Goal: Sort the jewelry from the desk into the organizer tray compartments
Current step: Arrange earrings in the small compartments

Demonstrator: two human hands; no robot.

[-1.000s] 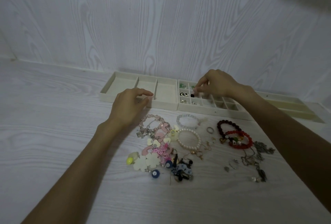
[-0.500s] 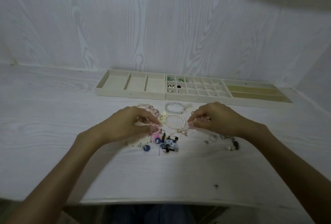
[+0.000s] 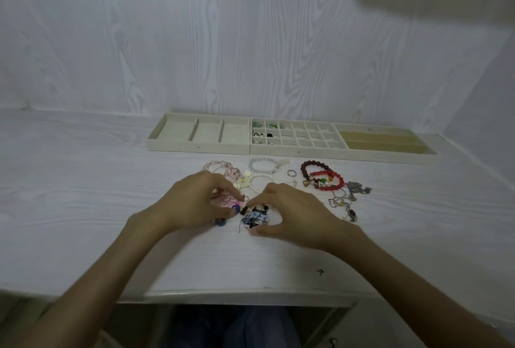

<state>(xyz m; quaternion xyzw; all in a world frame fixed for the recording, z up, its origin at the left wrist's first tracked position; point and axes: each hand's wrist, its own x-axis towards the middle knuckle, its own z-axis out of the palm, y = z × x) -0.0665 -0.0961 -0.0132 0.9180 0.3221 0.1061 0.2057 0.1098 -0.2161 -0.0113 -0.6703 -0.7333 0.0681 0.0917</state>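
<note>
Counter (image 3: 83, 208), white. Left hand (image 3: 192, 202) and right hand (image 3: 292, 214) rest at 6 o'clock over the jewelry pile (image 3: 252, 215); whether either grip is pinched on a piece, cannot tell. Bracelets (image 3: 320, 177) at 1 o'clock. Organizer tray (image 3: 292, 150) at 12 o'clock, few earrings inside.

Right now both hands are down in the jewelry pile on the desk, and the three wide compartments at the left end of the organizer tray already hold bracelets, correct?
Not quite. The head view shows the left hand and right hand in the jewelry pile, but the three wide compartments at the left end of the organizer tray are empty. The bracelets, such as the red one, lie on the desk.
</note>
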